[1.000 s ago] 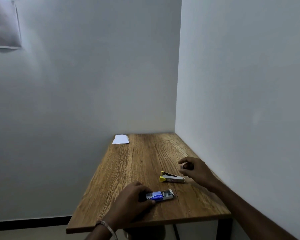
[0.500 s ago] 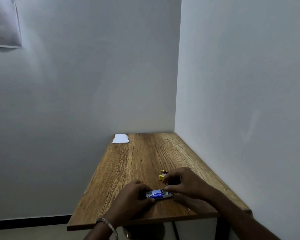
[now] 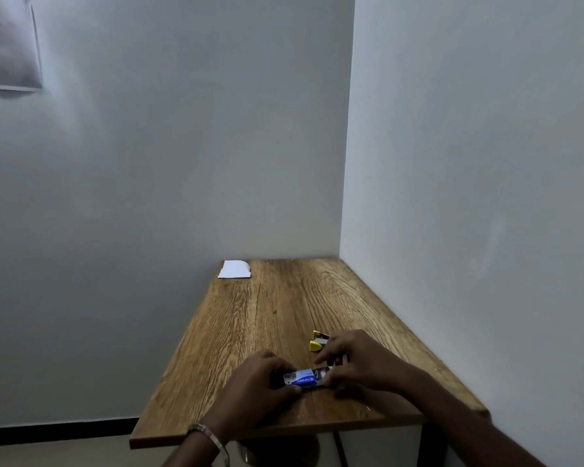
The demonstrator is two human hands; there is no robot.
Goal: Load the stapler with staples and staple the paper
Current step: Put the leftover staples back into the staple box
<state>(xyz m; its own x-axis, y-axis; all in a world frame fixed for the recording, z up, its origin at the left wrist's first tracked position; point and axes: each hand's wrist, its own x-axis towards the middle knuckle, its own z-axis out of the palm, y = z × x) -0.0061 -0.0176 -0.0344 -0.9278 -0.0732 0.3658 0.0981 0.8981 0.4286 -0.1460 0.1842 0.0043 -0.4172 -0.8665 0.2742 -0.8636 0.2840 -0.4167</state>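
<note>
A white paper (image 3: 234, 268) lies at the far left corner of the wooden tabletop (image 3: 267, 318); the left hand (image 3: 257, 385) curls round one end of a small blue staple box (image 3: 304, 379), its writing too blurry to read; the right hand (image 3: 358, 362) pinches the box's open end; the yellow stapler (image 3: 317, 341) lies just behind, partly hidden by the fingers.

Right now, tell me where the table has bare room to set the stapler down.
Bare wood runs from the paper down to the stapler. The near end is crowded: the left hand and right hand hold the staple box.
</note>
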